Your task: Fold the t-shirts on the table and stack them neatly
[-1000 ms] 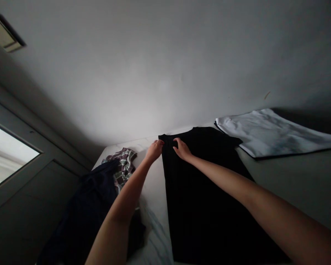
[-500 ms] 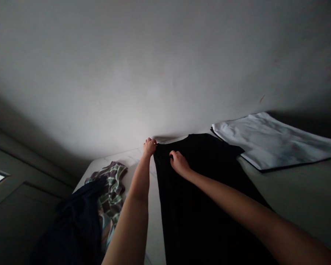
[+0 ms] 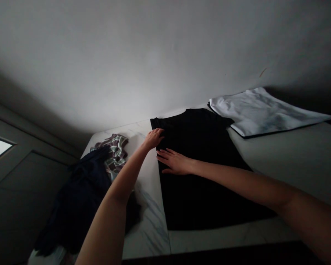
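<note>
A black T-shirt [image 3: 204, 198] lies spread flat on the marbled white tabletop [image 3: 151, 221], its neck end toward the wall. My left hand [image 3: 153, 138] rests at the shirt's left edge, just below the sleeve, fingers stretched onto the cloth. Flat on the shirt a little nearer to me is my right hand [image 3: 174, 162], its fingers spread and pointing to the left edge. Neither hand grips anything.
Right of the shirt, a white garment with grey smudges [image 3: 253, 114] lies folded over something dark. At the left is a heap with a plaid cloth [image 3: 117, 149] and a dark navy garment [image 3: 74, 198]. A wall [image 3: 154, 55] borders the table's far side.
My left hand has let go of the sleeve corner and moved down the left edge. My right hand has opened and flattened on the shirt. The view has tilted down, showing the hem.
</note>
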Demonstrator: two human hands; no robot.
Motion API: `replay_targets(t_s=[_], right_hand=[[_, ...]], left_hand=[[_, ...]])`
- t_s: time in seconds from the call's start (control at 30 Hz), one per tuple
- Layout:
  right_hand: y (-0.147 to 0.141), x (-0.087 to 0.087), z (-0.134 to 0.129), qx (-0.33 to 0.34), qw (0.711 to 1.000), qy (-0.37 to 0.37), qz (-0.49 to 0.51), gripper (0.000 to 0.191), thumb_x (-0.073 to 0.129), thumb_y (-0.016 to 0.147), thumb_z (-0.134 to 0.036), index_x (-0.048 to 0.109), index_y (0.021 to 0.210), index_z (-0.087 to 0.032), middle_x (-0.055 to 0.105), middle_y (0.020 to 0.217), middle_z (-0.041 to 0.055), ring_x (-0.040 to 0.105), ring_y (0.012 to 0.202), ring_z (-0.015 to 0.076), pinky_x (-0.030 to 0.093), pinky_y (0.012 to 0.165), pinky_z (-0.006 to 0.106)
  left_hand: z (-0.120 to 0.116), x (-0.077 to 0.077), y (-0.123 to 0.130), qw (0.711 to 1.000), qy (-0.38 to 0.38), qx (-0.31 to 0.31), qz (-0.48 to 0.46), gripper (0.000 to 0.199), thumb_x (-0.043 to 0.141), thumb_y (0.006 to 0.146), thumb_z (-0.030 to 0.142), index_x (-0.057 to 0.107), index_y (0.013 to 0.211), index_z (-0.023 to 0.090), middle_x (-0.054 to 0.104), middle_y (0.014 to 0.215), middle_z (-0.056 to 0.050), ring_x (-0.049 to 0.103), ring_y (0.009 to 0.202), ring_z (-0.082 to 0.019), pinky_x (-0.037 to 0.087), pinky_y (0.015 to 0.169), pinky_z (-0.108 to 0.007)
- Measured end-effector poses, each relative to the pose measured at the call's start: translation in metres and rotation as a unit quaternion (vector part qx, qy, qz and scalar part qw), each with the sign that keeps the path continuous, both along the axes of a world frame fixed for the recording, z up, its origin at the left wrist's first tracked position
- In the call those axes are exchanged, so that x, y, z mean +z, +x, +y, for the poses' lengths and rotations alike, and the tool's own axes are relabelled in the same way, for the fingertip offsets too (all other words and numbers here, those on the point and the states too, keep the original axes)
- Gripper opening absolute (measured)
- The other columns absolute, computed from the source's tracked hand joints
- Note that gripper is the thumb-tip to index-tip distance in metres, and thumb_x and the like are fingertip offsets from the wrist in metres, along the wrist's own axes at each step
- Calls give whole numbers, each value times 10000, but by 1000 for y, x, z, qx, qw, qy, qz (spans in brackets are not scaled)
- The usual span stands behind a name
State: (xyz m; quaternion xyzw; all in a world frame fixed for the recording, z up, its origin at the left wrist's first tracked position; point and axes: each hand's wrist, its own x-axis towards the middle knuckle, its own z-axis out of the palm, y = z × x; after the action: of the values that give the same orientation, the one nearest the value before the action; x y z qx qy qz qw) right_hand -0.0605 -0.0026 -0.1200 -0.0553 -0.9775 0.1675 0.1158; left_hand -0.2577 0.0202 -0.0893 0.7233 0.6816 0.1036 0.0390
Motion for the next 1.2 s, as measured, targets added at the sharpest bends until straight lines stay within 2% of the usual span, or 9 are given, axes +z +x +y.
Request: replay_targets(t_s=[0.27,0.47,0.63,0.77,0.87,0.93,1.0,1.1,1.2], right_hand=[[74,11,-79,121,991,-36,-45,660,554,956,-441,370,1521,-153,290,1593,160,227,1489,284,113,1222,505],[108,5,-117,157,983,-90,-29,708,622,916,-423,363,1529,-182,309,1587,147,239,1486,282,125,1224,504],[127,12,-131,181,971,-152,-32,694,600,928,-427,372,1526,-157,325,1576,152,234,1485,294,148,1224,502],[138,28,-105,123,967,-222,-19,546,566,954,-413,491,1460,-221,436,1528,95,376,1430,229,268,1198,409],[150,38,-52,-73,973,-217,26,371,565,948,-344,650,1291,-230,621,1363,76,562,1272,219,412,1093,371],[166,40,-10,-238,954,-175,51,288,571,924,-270,698,1174,-202,701,1196,91,657,1099,225,489,983,360],[187,38,25,-370,920,-113,52,248,603,883,-230,703,1104,-177,712,1098,114,681,992,244,516,906,367],[217,27,52,-462,885,-56,27,243,654,838,-241,692,1067,-167,701,1069,141,681,964,278,518,876,379],[227,16,59,-488,871,-51,-2,224,653,842,-284,688,1035,-176,704,1047,141,686,948,287,524,851,366]], left_hand=[[-68,-11,29,998,-31,-58,19,555,449,989,315,331,1508,158,261,1621,-124,186,1512,-236,190,1227,-403],[-123,-22,66,998,-28,-58,25,580,367,1018,358,243,1553,173,211,1635,-116,117,1522,-231,171,1234,-435],[-164,-23,90,997,-26,-61,26,619,356,1021,410,203,1563,154,182,1635,-146,97,1522,-242,182,1231,-446],[-172,-8,94,995,-51,-73,43,627,412,996,474,298,1534,173,251,1615,-149,204,1504,-271,267,1200,-452],[-149,19,93,992,-86,-64,60,506,517,951,478,547,1371,199,547,1438,-145,518,1327,-299,411,1100,-431],[-117,41,99,992,-92,-55,65,369,549,937,454,668,1202,228,710,1204,-108,663,1124,-281,482,1001,-395],[-75,59,115,995,-70,-52,49,284,551,938,422,703,1105,250,750,1078,-68,698,1021,-252,511,919,-349],[3,74,158,999,-41,-25,-4,249,525,949,372,702,1085,262,745,1087,-46,690,1026,-231,512,877,-315],[84,73,207,997,-49,39,-43,278,493,950,352,688,1118,245,720,1161,-78,658,1111,-253,506,908,-338]])
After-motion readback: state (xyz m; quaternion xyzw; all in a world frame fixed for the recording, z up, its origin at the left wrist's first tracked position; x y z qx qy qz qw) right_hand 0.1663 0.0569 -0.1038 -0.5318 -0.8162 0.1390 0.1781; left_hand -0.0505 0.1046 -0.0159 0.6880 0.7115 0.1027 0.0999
